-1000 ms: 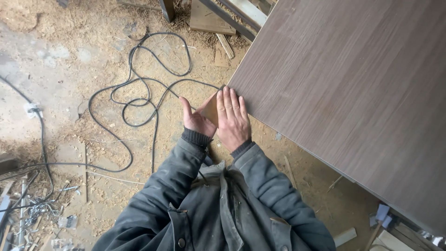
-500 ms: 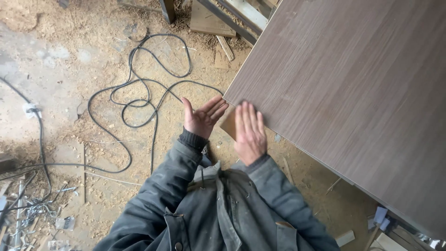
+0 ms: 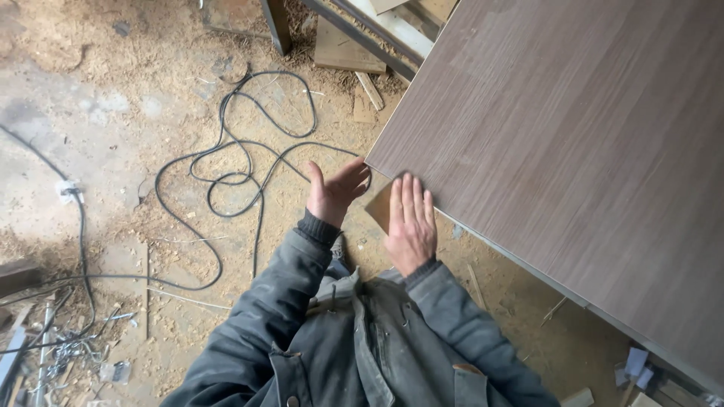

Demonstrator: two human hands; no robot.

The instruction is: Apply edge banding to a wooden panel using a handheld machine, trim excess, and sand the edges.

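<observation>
The right hand [image 3: 411, 224] lies flat, fingers spread, pressing a small tan sanding pad [image 3: 379, 206] against the edge of the large grey-brown wood-grain panel [image 3: 573, 143] filling the right of the frame. The left hand [image 3: 335, 193] hovers open just beside it, above a black coiled cable [image 3: 241, 162] on the sawdust floor [image 3: 90, 113].

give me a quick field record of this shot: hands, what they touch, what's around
setting: workshop floor covered in sawdust
left hand: open, palm turned, beside the corner of the panel, holding nothing
right hand: flat, fingers together, pressing a small tan piece at the panel edge
panel: large grey-brown wood-grain board
black cable: looped on the floor left of the hands
wood offcuts: top, by the panel
clothing: grey jacket
</observation>
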